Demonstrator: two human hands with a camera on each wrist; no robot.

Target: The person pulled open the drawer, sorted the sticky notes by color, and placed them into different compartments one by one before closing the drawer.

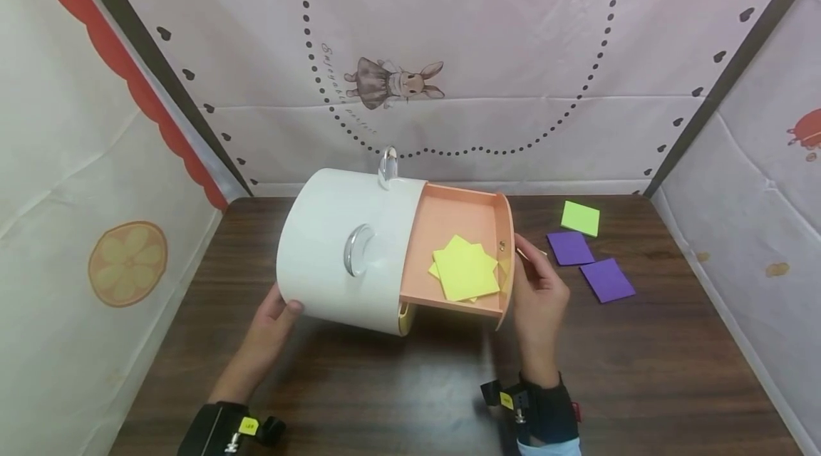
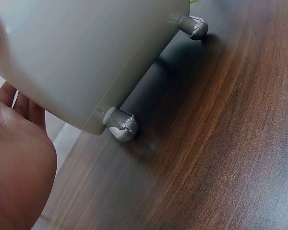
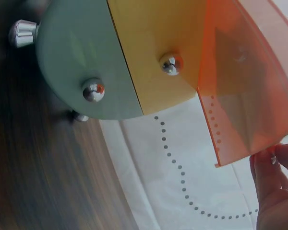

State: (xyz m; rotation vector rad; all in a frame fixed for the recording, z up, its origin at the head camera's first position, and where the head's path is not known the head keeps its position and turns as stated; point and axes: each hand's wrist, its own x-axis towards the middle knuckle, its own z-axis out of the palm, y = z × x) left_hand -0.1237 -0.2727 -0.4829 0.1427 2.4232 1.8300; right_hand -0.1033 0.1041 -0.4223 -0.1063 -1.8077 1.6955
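A white rounded storage box [image 1: 346, 249] with clear handles on top stands on silver feet [image 2: 122, 125]. My left hand [image 1: 266, 338] holds the box's left end, thumb on the near side and fingers around the back. Out of its right end extends an orange drawer [image 1: 445, 217], with several yellow sticky notes [image 1: 467, 271] stacked inside. My right hand [image 1: 541, 299] pinches the small knob [image 3: 273, 159] on that drawer's front. Below it, a yellow drawer [image 3: 156, 36] and a green drawer [image 3: 81, 57], each with a silver knob, sit pushed in.
On the brown wooden table [image 1: 385, 399], right of the box, lie a green sticky note [image 1: 580, 219] and two purple sticky notes [image 1: 606, 280]. Printed white cloth walls [image 1: 487, 50] enclose the back and both sides.
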